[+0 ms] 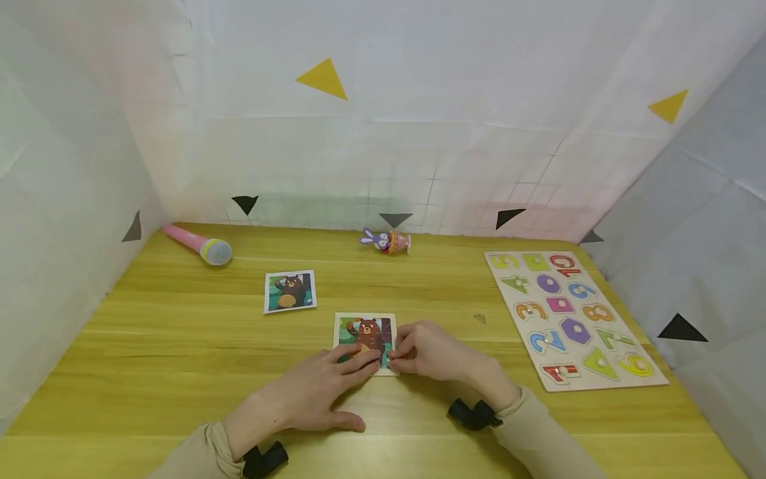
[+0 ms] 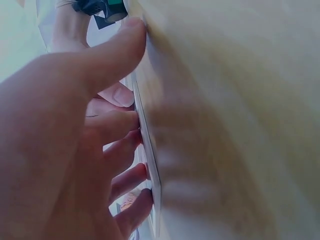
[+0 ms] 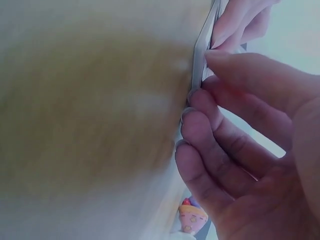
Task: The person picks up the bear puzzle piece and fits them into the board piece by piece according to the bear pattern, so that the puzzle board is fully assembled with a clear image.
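Observation:
A small square bear picture puzzle (image 1: 388, 325) in a pale frame lies on the table in the head view; lines cross its picture. My left hand (image 1: 314, 391) rests over its lower left part, fingers extended and fingertips on the picture, thumb out on the table. At the puzzle's right edge is my right hand (image 1: 433, 351), thumb and bent fingers slightly apart. In the right wrist view its thumb tip (image 3: 217, 59) touches the top near the rim, while other fingertips (image 3: 192, 125) sit beside the edge. The fingers hide the lower part of the picture.
A matching bear card (image 1: 290, 291) lies to the upper left. Farther back are a pink toy microphone (image 1: 197, 245) and a purple rabbit figure (image 1: 385, 241) on its side. A wooden number and shape board (image 1: 562, 319) fills the right side. White sheets (image 1: 383, 146) enclose the table.

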`<action>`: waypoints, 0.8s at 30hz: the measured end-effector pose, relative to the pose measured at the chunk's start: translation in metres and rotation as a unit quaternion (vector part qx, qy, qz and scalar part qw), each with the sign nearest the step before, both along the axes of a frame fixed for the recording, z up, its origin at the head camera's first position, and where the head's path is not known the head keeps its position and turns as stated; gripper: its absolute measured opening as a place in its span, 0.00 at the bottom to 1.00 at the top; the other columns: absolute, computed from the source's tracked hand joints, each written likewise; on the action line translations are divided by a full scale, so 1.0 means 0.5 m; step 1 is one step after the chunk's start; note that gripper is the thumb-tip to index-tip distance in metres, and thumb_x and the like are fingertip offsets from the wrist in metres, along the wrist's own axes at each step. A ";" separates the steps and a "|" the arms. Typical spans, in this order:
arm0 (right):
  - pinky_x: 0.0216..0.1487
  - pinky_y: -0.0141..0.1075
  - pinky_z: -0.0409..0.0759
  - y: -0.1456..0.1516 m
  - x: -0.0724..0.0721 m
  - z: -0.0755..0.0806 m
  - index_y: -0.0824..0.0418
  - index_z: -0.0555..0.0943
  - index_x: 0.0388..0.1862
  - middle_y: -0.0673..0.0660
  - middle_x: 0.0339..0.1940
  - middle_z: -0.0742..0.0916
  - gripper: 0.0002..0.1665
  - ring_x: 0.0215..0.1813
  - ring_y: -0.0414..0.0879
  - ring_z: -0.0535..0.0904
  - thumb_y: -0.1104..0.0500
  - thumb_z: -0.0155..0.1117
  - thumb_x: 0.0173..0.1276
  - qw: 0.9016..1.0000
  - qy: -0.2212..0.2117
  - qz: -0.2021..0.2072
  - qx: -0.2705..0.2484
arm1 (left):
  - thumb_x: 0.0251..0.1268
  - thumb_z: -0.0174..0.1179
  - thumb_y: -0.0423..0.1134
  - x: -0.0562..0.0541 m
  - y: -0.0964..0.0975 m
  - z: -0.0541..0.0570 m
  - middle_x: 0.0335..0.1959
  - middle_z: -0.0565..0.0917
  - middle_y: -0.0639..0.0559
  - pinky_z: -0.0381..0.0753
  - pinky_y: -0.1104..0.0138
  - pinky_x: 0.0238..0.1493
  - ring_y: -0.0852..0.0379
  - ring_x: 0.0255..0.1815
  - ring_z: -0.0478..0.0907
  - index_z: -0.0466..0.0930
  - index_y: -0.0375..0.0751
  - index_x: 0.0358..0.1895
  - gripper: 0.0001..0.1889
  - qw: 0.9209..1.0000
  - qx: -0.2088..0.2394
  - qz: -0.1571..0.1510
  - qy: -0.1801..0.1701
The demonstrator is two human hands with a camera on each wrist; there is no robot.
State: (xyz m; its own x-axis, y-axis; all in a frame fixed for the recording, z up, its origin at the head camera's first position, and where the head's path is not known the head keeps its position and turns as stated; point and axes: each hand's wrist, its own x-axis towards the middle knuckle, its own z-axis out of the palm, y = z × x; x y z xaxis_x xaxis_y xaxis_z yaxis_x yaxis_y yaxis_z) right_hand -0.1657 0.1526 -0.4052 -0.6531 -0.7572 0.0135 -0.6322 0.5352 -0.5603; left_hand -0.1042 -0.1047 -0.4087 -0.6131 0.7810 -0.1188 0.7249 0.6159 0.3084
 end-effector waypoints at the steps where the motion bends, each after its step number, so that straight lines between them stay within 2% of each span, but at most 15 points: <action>1: 0.30 0.24 0.74 0.001 -0.001 0.000 0.61 0.92 0.36 0.44 0.29 0.82 0.06 0.29 0.30 0.72 0.59 0.73 0.64 1.000 -0.001 -0.002 0.002 | 0.68 0.48 0.70 -0.001 0.000 -0.001 0.82 0.53 0.59 0.65 0.46 0.73 0.48 0.82 0.50 0.52 0.52 0.81 0.44 1.000 0.001 -0.001 -0.002; 5: 0.30 0.24 0.74 0.007 -0.003 -0.001 0.61 0.92 0.37 0.43 0.29 0.82 0.07 0.28 0.30 0.71 0.58 0.74 0.64 1.000 -0.004 -0.006 0.013 | 0.72 0.47 0.68 -0.007 -0.001 -0.004 0.82 0.53 0.58 0.64 0.46 0.74 0.48 0.82 0.49 0.54 0.52 0.80 0.40 0.999 0.019 -0.001 -0.027; 9: 0.29 0.24 0.73 0.009 -0.004 0.001 0.60 0.92 0.38 0.42 0.29 0.81 0.08 0.28 0.30 0.70 0.58 0.74 0.63 1.000 -0.001 -0.002 0.016 | 0.75 0.46 0.63 -0.018 -0.010 -0.001 0.81 0.55 0.56 0.63 0.49 0.75 0.48 0.81 0.51 0.58 0.50 0.79 0.36 0.998 0.036 0.013 -0.057; 16: 0.26 0.23 0.71 0.014 -0.007 0.007 0.59 0.92 0.36 0.42 0.27 0.81 0.06 0.25 0.28 0.69 0.58 0.73 0.65 1.000 -0.001 0.018 0.013 | 0.79 0.49 0.53 -0.031 -0.029 0.010 0.79 0.62 0.51 0.65 0.52 0.74 0.47 0.79 0.59 0.67 0.44 0.75 0.28 0.999 0.016 0.028 0.000; 20: 0.27 0.24 0.73 0.020 -0.008 0.012 0.60 0.92 0.37 0.43 0.27 0.82 0.06 0.26 0.28 0.71 0.59 0.72 0.65 1.000 0.001 0.028 0.007 | 0.79 0.48 0.53 -0.033 -0.029 0.011 0.79 0.61 0.51 0.65 0.52 0.74 0.47 0.79 0.58 0.66 0.44 0.75 0.28 1.000 0.014 0.024 -0.003; 24: 0.29 0.25 0.76 0.029 -0.013 0.012 0.60 0.91 0.42 0.45 0.32 0.84 0.09 0.29 0.29 0.73 0.58 0.70 0.68 1.000 0.007 0.026 0.000 | 0.79 0.47 0.54 -0.034 -0.028 0.008 0.80 0.59 0.51 0.64 0.52 0.74 0.46 0.80 0.56 0.65 0.45 0.76 0.29 1.000 0.011 0.023 -0.005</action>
